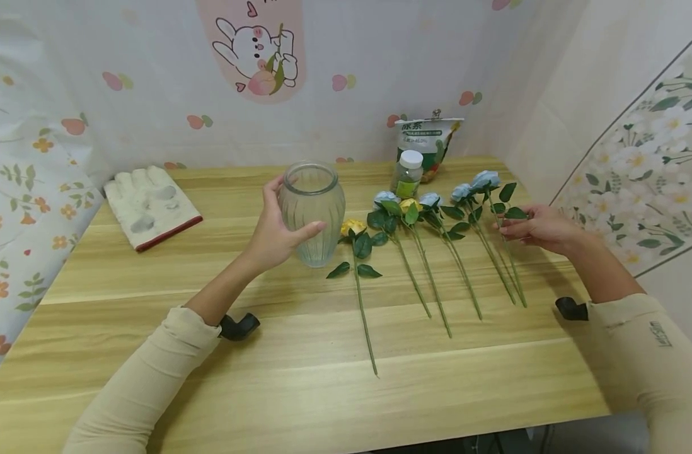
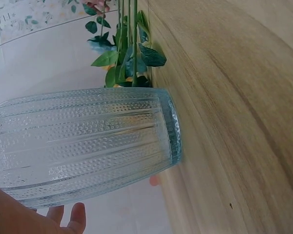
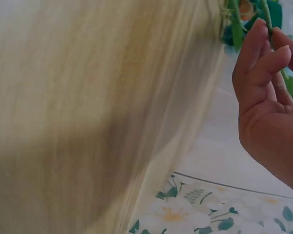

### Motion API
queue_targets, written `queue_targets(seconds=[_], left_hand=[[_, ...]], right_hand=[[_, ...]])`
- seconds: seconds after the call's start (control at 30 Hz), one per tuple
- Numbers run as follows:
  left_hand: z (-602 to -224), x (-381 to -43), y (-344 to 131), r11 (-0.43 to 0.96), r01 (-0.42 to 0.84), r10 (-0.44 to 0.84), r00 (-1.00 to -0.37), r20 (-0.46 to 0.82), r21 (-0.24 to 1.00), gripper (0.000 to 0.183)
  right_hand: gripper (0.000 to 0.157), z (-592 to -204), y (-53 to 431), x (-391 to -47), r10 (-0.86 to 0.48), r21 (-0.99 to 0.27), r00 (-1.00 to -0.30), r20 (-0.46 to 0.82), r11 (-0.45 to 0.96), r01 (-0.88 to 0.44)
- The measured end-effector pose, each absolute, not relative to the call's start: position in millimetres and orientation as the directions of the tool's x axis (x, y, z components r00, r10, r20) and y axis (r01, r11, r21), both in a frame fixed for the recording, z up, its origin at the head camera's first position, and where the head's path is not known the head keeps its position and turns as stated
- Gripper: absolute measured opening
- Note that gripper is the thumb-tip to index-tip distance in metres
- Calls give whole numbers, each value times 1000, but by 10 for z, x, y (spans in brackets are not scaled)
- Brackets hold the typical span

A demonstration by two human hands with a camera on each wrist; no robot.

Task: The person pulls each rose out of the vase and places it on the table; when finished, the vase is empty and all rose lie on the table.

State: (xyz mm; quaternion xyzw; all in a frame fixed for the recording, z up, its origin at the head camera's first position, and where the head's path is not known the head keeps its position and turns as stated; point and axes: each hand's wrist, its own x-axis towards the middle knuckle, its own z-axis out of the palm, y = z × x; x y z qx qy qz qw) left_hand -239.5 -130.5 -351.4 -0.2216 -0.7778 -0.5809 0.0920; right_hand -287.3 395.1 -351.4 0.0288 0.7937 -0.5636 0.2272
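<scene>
A ribbed clear glass vase (image 1: 317,217) stands upright near the table's middle. My left hand (image 1: 271,234) grips its left side, thumb across the front and fingers round behind. In the left wrist view, the dimpled vase wall (image 2: 88,141) fills much of the picture. At the right, my right hand (image 1: 543,228) pinches the stem of the rightmost light-blue rose (image 1: 485,180) between thumb and fingers; the right wrist view shows this green stem (image 3: 267,14). Beside it, several more roses lie in a row, among them a yellow rose (image 1: 353,227) closest to the vase.
A bottle with a white lid (image 1: 410,171) stands behind the roses, before a clipped pouch (image 1: 431,142). White gloves (image 1: 152,207) with a red cuff lie at the back left. Patterned walls border the table (image 1: 300,378) at the back and sides.
</scene>
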Motion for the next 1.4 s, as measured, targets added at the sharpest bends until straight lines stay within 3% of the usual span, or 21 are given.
queue_targets(seconds=[0.07,0.13,0.37,0.43,0.57,0.77,0.9,1.03,1.27,1.4], left_hand=[[-3517,-2398,-1311,227,453,237,-884,402,862,96],[-3520,-2401,-1314,224,454,238,-884,403,862,97],[-3533,-2405,-1324,222,441,240,-889,390,870,98],[-3533,-2403,-1328,232,439,237,-891,387,868,98],[-3527,-2400,-1333,252,436,231,-894,383,864,97],[-3506,-2396,-1319,258,422,238,-900,366,869,100],[-3509,-2381,-1318,252,431,237,-896,377,866,98],[-3526,-2391,-1322,230,444,236,-889,393,866,97],[-3520,-2399,-1308,223,450,236,-886,400,865,96],[-3533,-2401,-1309,231,443,236,-889,392,866,96]], right_hand=[[77,-3536,3942,-2895,-215,-869,-885,-413,385,312],[91,-3544,3929,-2910,-219,-857,-880,-421,414,307],[83,-3478,3881,-2930,-211,-764,-908,-362,625,159],[89,-3472,3863,-2938,-209,-749,-912,-353,647,142],[94,-3536,3799,-2953,-195,-752,-905,-378,635,178],[64,-3599,3767,-2939,-166,-787,-913,-372,578,216],[61,-3559,3808,-2965,-142,-816,-924,-355,528,233],[79,-3579,3885,-2998,-137,-819,-911,-390,503,275],[81,-3653,4022,-3024,-91,-840,-907,-411,425,338],[92,-3668,4027,-3034,-170,-850,-860,-482,328,412]])
